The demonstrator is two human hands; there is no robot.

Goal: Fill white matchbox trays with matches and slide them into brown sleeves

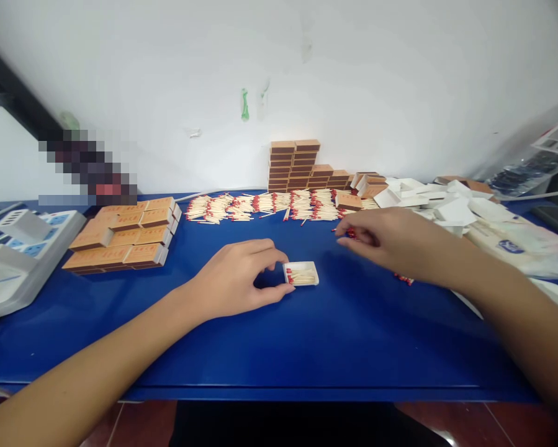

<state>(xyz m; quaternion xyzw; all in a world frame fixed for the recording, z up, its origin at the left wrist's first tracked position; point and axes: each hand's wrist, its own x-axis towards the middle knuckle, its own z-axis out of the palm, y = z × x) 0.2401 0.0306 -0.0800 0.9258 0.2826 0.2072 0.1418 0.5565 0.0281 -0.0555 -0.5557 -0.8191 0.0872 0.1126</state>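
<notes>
While the left hand (248, 279) pinched the nine o'clock end of a small, shallow, white rectangular tray (316, 276) between thumb and fingers, the right hand (381, 239) hovered or rested toward two o'clock from it, fingers curled inward. Red match heads showed beside those fingertips, but I could not tell whether the fingers were pinching them. The tray lay on the glossy blue worktop (283, 347), near its middle, and held a layer of pale wooden matches with red heads (301, 276), most of the heads toward nine o'clock. More red heads showed below the right wrist, partly hidden by it.

Taking the tray as the clock's centre, a long row of loose red-tipped wooden matches (301, 205) stretched from about ten o'clock round to one. Behind it, at twelve, a stepped stack of brown-sided orange matchboxes (292, 167) stood close to the white wall (390, 93). A low block of orange printed matchboxes (134, 236) sat at ten, and beyond that, at nine, lay a pale power strip with blue sockets (41, 264). Toward two o'clock white folded card pieces (418, 192) were heaped, with a soft pale packet bearing a blue oval label (506, 242) near three.
</notes>
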